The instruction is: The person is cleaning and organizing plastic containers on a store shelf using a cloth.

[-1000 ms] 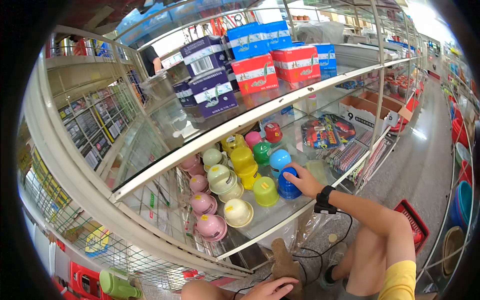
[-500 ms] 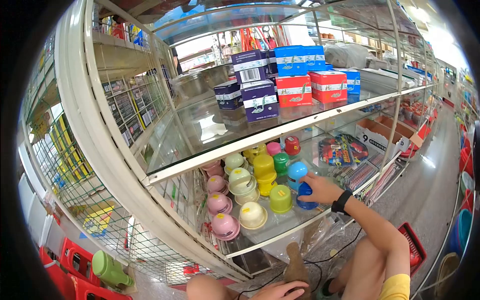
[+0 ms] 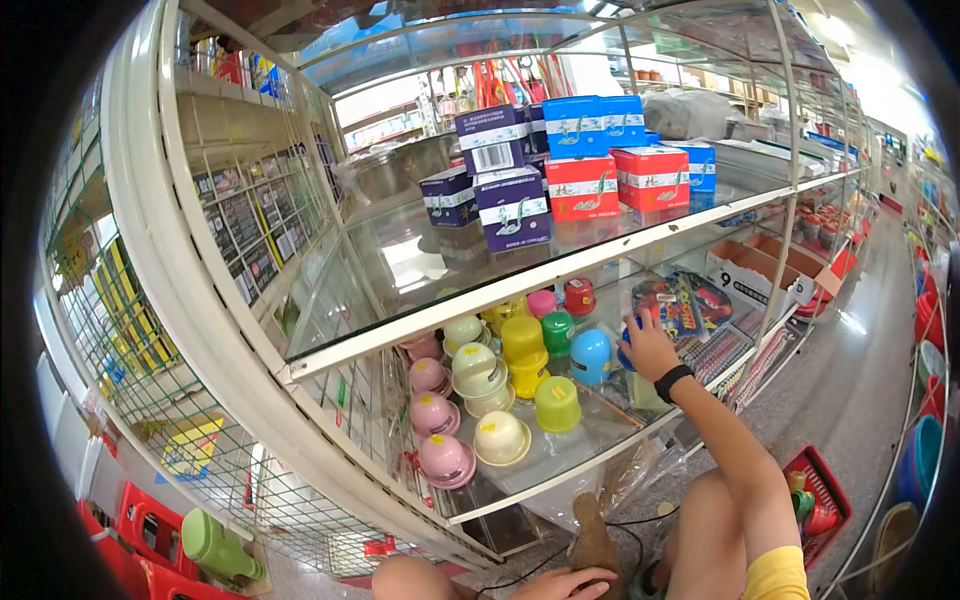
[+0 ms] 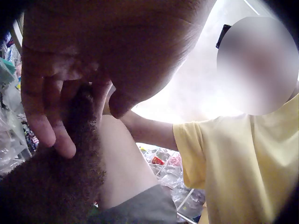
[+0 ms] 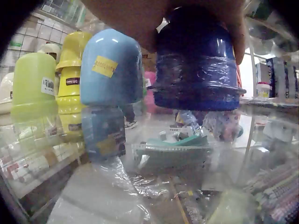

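Observation:
My right hand (image 3: 652, 348) grips a dark blue plastic cup (image 5: 198, 79) from above; the cup stands upside down, partly wrapped in clear film, low over the glass shelf. To its left is a light blue cup (image 3: 591, 357), apart from it, with a yellow sticker. A lime green cup (image 3: 557, 404) stands nearer the shelf's front edge. My left hand (image 3: 562, 584) lies low between the knees, its fingers loosely bent over the tip of a brown fuzzy object (image 4: 70, 172).
Yellow cups (image 3: 523, 340), cream cups (image 3: 502, 437) and pink cups (image 3: 446, 461) fill the shelf's left side. Flat printed packs (image 3: 690, 300) lie at right. A white shelf rail (image 3: 480, 308) crosses above, carrying stacked boxes (image 3: 583, 188). On the floor is a red basket (image 3: 840, 480).
The right hand has carried the dark blue cup from beside the lime cup back and right, past the light blue cup. The head view swung left, then steadied. The left hand stays low.

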A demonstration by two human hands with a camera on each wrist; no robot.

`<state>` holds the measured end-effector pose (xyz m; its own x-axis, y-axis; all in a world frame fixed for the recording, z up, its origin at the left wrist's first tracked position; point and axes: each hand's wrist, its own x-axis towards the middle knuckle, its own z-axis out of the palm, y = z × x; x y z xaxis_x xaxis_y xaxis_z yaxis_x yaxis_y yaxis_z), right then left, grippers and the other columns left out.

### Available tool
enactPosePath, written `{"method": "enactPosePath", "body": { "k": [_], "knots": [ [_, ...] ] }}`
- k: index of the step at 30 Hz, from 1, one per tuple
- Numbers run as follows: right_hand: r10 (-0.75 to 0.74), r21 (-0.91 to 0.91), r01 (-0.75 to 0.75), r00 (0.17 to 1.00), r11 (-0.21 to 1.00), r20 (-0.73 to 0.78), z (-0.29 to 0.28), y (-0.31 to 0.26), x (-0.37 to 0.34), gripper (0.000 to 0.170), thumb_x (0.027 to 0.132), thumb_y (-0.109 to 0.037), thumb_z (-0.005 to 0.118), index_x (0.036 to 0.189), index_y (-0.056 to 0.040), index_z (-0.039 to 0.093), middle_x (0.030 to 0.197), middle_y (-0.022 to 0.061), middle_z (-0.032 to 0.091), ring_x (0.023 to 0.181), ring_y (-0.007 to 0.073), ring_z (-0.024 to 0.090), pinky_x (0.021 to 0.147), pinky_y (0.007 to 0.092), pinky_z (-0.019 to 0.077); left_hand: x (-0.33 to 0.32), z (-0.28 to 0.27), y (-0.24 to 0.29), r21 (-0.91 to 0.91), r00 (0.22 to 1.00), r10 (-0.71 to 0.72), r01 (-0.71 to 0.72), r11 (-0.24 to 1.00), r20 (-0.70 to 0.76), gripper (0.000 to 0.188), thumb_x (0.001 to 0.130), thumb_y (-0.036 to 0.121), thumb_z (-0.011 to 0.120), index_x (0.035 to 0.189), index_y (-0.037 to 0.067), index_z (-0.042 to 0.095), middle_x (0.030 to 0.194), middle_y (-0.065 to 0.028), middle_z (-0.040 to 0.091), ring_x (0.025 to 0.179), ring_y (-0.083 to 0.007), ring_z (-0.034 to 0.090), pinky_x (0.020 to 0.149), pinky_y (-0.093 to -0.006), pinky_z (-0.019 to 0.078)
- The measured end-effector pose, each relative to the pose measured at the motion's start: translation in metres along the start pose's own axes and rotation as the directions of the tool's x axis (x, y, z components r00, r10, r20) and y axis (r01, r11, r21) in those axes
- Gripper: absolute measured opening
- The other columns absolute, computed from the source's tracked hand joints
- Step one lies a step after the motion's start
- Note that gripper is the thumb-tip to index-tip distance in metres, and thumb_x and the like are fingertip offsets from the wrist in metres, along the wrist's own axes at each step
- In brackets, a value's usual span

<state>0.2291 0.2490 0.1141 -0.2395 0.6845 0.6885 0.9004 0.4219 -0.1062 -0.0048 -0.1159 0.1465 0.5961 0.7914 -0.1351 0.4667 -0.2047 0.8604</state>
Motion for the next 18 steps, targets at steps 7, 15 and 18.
{"method": "enactPosePath", "body": {
  "k": [7,15,18],
  "knots": [
    [0.082,0.117,-0.082,0.997,0.990,0.004,0.010,-0.017,0.023,0.044,0.087,-0.040,0.059,0.116,-0.0076,0.060,0.127,0.0216,0.047,0.118,0.0412,0.043,0.099,0.0536,0.0346,0.006,0.004,0.004,0.076,0.993,0.041,-0.033,0.997,-0.115,0.031,0.097,0.032,0.050,0.114,0.010,0.062,0.096,-0.0166,0.067,0.088,-0.0324,0.065,0.074,-0.0394,0.0492],
    [-0.258,0.009,0.259,0.955,0.966,0.148,-0.008,-0.064,0.009,0.064,0.078,-0.050,0.065,0.127,-0.0114,0.052,0.122,0.0226,0.050,0.114,0.0410,0.049,0.101,0.0601,0.0281,0.009,0.012,-0.008,0.005,1.000,-0.005,0.005,1.000,0.013,0.034,0.096,0.032,0.049,0.109,0.006,0.067,0.096,-0.0176,0.068,0.088,-0.0335,0.065,0.075,-0.0392,0.0494],
    [-0.329,0.103,0.314,0.923,0.944,0.199,-0.028,-0.059,0.007,0.063,0.073,-0.040,0.072,0.125,-0.0107,0.051,0.113,0.0221,0.050,0.102,0.0390,0.054,0.089,0.0531,0.0412,0.005,0.009,-0.002,-0.007,1.000,0.002,-0.002,1.000,0.027,0.034,0.096,0.032,0.049,0.108,0.005,0.067,0.096,-0.0175,0.068,0.089,-0.0331,0.066,0.075,-0.0390,0.0496]
  ]
}}
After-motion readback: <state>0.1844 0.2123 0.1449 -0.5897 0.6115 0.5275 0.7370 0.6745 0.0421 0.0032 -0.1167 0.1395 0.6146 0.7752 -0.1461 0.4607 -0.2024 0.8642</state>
